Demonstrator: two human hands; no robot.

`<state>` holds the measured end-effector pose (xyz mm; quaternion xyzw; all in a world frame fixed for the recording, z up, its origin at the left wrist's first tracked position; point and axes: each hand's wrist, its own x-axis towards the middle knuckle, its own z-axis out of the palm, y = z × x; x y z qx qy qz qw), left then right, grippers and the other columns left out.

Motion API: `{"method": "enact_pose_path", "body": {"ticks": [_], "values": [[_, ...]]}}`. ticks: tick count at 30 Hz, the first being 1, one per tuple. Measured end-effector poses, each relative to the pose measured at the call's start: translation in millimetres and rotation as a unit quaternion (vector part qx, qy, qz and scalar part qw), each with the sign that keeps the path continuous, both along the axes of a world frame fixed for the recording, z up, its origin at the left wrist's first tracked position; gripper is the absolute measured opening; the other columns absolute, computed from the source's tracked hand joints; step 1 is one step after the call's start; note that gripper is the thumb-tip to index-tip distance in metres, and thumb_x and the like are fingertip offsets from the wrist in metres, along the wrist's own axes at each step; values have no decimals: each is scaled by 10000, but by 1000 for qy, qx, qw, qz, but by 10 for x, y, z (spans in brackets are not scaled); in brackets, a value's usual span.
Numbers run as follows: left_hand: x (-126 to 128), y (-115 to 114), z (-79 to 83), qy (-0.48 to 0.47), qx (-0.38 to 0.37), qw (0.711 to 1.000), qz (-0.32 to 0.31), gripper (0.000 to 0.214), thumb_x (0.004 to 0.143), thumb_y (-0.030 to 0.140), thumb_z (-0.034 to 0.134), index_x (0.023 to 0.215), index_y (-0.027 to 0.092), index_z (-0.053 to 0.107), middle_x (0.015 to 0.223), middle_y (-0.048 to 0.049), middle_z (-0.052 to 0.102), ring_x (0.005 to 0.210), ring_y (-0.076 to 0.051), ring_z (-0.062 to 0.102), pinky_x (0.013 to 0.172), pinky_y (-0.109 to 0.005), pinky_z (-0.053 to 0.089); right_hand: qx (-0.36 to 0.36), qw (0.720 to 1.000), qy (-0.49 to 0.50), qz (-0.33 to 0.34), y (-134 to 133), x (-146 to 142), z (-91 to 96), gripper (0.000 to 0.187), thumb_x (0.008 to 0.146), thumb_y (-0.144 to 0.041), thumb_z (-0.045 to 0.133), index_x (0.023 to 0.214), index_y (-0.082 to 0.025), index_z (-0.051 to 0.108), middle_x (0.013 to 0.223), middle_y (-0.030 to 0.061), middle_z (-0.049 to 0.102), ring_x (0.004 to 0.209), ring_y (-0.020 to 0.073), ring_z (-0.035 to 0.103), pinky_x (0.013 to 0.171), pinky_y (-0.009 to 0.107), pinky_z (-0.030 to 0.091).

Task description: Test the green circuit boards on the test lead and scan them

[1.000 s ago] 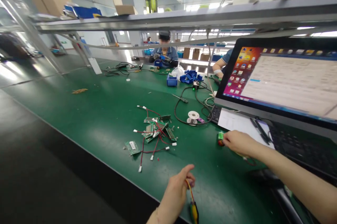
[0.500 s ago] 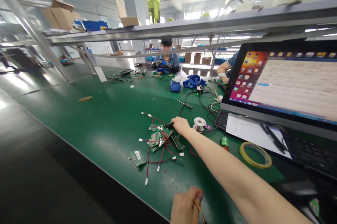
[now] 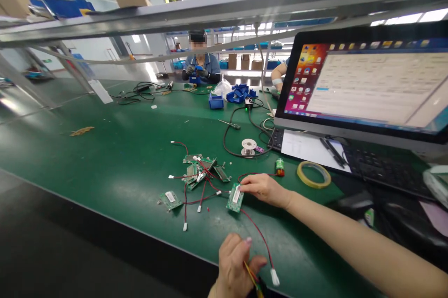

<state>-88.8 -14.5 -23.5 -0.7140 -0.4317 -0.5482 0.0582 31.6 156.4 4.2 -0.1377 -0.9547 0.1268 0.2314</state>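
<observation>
My right hand [image 3: 263,188] grips a small green circuit board [image 3: 235,198] with a white label, lifted just off the green table near the pile. A red wire [image 3: 257,231] trails from that board to a white connector [image 3: 275,277] near my left hand. My left hand [image 3: 235,267], at the bottom edge, is closed on thin yellow and red leads [image 3: 252,278]. A pile of several green boards with red wires [image 3: 201,172] lies just left of my right hand. One separate board [image 3: 170,199] lies further left.
A monitor [image 3: 364,85] and keyboard [image 3: 380,167] stand at the right, with paper [image 3: 304,148] in front. A yellow tape roll [image 3: 314,174], a small green cylinder [image 3: 279,166] and a solder spool [image 3: 248,146] lie nearby. Blue bins [image 3: 217,100] and a seated person [image 3: 200,62] are at the far end.
My right hand went from the green cylinder to the board pile, then drew back toward me holding one board with its red wire. The view tilted down and left.
</observation>
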Motion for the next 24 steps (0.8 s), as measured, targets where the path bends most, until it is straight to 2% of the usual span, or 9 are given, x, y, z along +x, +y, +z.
{"method": "enact_pose_path", "body": {"ticks": [2, 4, 6, 8, 11, 14, 16, 20, 24], "values": [[13, -14, 21, 73, -38, 996, -21, 415, 772, 344, 571, 1075, 94, 435, 550, 11, 519, 517, -123, 417, 473, -254, 331, 14, 1000, -21, 17, -85, 18, -79, 262, 866, -157, 405, 990, -219, 627, 953, 46, 640, 814, 109, 588, 731, 223, 463], [28, -11, 47, 144, -66, 986, -56, 351, 754, 294, 606, 1031, 110, 495, 560, 11, 537, 533, -126, 431, 486, -268, 320, 22, 999, -36, 7, -108, 13, -68, 286, 858, -131, 397, 1041, -215, 601, 1007, 57, 619, 873, 119, 570, 783, 244, 447], [41, -2, 70, 190, -81, 976, -68, 236, 760, 254, 604, 958, 142, 541, 564, 17, 533, 543, -127, 433, 493, -278, 300, 23, 998, -45, -37, -96, 3, -6, 299, 853, -122, 398, 1083, -202, 571, 1047, 77, 591, 931, 144, 543, 819, 285, 428], [48, 6, 84, 213, -90, 970, -75, 187, 765, 285, 597, 901, 162, 559, 558, 24, 511, 543, -126, 425, 491, -281, 284, 16, 994, -56, -97, -81, -9, 42, 273, 837, -172, 461, 1092, -179, 557, 1024, 99, 580, 931, 186, 533, 807, 337, 419], [57, 4, 89, 236, -115, 959, -104, 231, 775, 387, 563, 878, 181, 566, 573, 25, 495, 555, -124, 423, 497, -278, 285, -6, 983, -90, -160, -96, -20, 16, 220, 778, -251, 579, 975, -157, 603, 872, 86, 598, 831, 207, 552, 732, 333, 425], [76, -13, 82, 266, -157, 940, -145, 330, 764, 512, 501, 852, 201, 569, 588, 28, 486, 573, -122, 431, 506, -272, 293, -33, 973, -112, -200, -159, 27, -58, 88, 793, -204, 551, 772, -163, 625, 728, 47, 587, 742, 171, 563, 673, 271, 420], [92, -22, 79, 288, -193, 922, -171, 368, 757, 553, 462, 814, 205, 570, 595, 29, 483, 586, -120, 436, 516, -270, 299, -48, 964, -105, -241, -222, 117, -65, 131, 814, -188, 510, 735, -167, 613, 718, 40, 578, 726, 161, 564, 658, 256, 418], [107, -15, 93, 303, -247, 899, -198, 320, 790, 499, 446, 785, 205, 570, 637, 25, 492, 627, -120, 441, 557, -265, 315, -66, 940, -58, -330, -422, 420, 39, 140, 816, -144, 448, 838, -161, 585, 811, 49, 563, 690, 145, 559, 639, 256, 431], [131, 11, 105, 289, -281, 897, -183, 282, 822, 439, 429, 744, 201, 557, 657, 22, 489, 646, -122, 442, 581, -252, 331, -96, 931, 16, -351, -670, 666, 144, 146, 810, -140, 424, 831, -182, 563, 780, 32, 542, 671, 139, 548, 625, 255, 445]]}}
